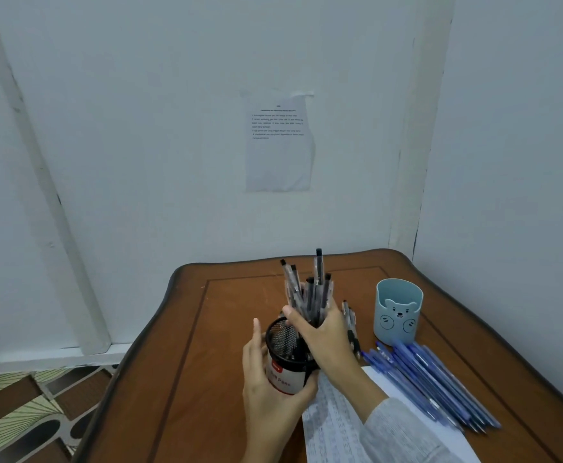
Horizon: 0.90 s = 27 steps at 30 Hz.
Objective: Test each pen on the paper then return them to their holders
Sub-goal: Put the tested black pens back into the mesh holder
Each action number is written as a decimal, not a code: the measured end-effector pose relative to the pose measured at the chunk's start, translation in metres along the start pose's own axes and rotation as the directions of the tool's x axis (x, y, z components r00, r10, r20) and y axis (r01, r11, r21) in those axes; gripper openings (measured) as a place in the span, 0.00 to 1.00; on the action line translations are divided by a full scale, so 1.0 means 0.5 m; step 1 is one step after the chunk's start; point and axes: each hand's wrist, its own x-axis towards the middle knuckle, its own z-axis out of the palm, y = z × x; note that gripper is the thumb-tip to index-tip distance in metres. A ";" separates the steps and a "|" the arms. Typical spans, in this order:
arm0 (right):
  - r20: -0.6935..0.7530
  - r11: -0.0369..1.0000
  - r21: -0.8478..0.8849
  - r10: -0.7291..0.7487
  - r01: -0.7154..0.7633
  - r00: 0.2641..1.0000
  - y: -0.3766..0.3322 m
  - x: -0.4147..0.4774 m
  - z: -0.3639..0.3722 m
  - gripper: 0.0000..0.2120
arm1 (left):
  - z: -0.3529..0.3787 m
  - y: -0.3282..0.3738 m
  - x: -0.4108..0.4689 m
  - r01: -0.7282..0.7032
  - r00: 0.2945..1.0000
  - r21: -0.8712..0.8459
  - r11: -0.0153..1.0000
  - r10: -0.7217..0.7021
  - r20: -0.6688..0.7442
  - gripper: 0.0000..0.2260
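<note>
My left hand (266, 389) grips a black mesh pen holder (287, 359) with a white and red label, tilted over the wooden table (180, 379). Just above the holder's mouth, my right hand (323, 332) holds a bundle of several black pens (310, 289), their tips pointing up. A light blue bear-face holder (398, 312) stands at the right with nothing visible inside. Several blue pens (430, 382) lie in a heap in front of it. White paper (337, 426) marked with scribbles lies under my right forearm.
Two black pens (352, 329) lie on the table between my right hand and the blue holder. A printed sheet (280, 142) is taped to the white wall behind. The table sits in a corner; patterned floor (23, 406) shows at the lower left.
</note>
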 end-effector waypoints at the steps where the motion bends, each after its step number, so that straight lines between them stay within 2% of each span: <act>1: -0.006 1.000 0.007 0.003 -0.003 1.000 0.001 -0.004 0.003 0.17 | 0.000 -0.001 0.000 -0.005 1.000 0.003 1.000 0.005 0.003 0.51; 8: -0.082 0.994 0.045 -0.093 0.096 0.992 -0.001 -0.012 0.014 0.35 | -0.006 -0.004 0.003 -0.021 1.000 0.013 1.000 0.021 -0.002 0.50; 11: -0.093 0.989 0.036 -0.137 0.141 0.986 -0.001 -0.009 0.011 0.38 | -0.006 0.000 0.004 -0.019 1.000 0.009 1.000 0.019 0.002 0.50; 15: -0.092 0.984 0.032 -0.172 0.176 0.981 -0.007 -0.003 0.001 0.36 | -0.004 0.000 0.005 -0.028 1.000 0.006 1.000 0.028 0.005 0.51; 19: 0.016 0.982 0.110 -0.154 0.151 0.988 -0.015 0.002 -0.002 0.25 | -0.005 -0.002 0.006 -0.025 1.000 0.002 1.000 0.025 -0.009 0.52; 22: 0.018 0.980 0.147 -0.135 0.131 0.991 -0.009 0.005 0.002 0.21 | -0.004 -0.004 0.005 -0.024 1.000 -0.011 1.000 0.024 -0.014 0.52; 25: -0.027 0.969 0.126 -0.211 0.212 0.977 -0.008 0.002 0.005 0.25 | -0.005 -0.002 0.006 -0.029 1.000 -0.020 0.999 0.029 -0.007 0.52; 27: -0.031 0.956 0.176 -0.231 0.233 0.973 -0.011 0.003 0.004 0.29 | -0.005 0.000 0.006 -0.028 1.000 -0.037 0.999 0.028 -0.008 0.52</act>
